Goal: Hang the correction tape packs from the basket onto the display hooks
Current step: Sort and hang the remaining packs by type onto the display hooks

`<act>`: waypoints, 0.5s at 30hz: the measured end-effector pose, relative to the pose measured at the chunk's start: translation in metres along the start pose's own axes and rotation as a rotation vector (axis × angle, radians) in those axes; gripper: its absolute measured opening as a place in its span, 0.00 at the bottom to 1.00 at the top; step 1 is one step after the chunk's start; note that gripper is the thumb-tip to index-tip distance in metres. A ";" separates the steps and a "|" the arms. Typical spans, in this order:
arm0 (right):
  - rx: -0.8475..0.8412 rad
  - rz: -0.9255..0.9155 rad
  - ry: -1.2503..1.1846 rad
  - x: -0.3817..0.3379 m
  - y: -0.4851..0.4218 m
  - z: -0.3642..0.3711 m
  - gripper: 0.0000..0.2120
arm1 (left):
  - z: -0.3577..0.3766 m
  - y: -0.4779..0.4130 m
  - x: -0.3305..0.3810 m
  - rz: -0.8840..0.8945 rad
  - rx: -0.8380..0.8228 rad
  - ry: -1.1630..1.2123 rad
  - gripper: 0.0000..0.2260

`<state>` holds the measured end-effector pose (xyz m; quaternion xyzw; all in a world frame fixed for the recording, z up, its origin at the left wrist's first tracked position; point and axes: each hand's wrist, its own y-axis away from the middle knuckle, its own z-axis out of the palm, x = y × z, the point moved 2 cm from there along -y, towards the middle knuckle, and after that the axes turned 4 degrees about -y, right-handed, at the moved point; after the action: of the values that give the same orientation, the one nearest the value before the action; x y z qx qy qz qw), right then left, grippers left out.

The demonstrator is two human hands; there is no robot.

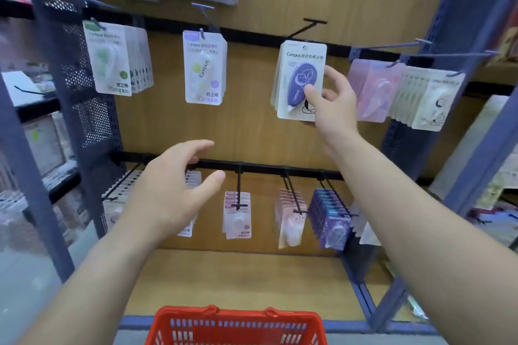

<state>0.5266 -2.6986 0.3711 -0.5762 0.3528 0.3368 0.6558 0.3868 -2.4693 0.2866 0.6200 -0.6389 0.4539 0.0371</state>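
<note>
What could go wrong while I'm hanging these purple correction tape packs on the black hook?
1. Your right hand pinches several stacked purple packs near their lower right edge only, so the rear ones might slip out and drop.
2. The packs' hanging hole sits below the crossbar tip of the black hook, apparently not yet threaded, so a push could bend the card instead of catching the hole.
3. Your left hand hovers open, away from the packs, giving no support.

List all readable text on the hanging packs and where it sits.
"Campus": header and dispenser of the purple pack the right hand pinches.
"Campus": header, dispenser and foot of the white pack left of it.
"Campus": foot of the green pack, faint.
Chinese print and lower-row packs: too blurred to read.
</note>
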 end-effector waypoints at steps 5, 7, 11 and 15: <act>0.017 0.032 0.013 -0.003 -0.018 0.007 0.21 | 0.002 0.001 -0.001 0.011 -0.015 -0.006 0.23; 0.032 0.028 0.008 -0.001 -0.019 0.008 0.21 | 0.004 0.000 -0.002 0.017 -0.026 -0.018 0.23; 0.093 0.003 0.000 -0.002 -0.022 0.010 0.22 | 0.005 -0.001 -0.005 0.017 -0.030 -0.025 0.23; 0.105 0.019 0.022 0.000 -0.023 0.008 0.25 | 0.008 -0.001 -0.007 0.012 -0.036 -0.021 0.22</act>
<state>0.5471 -2.6927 0.3835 -0.5414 0.3827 0.3178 0.6778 0.3939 -2.4692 0.2784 0.6200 -0.6512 0.4359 0.0385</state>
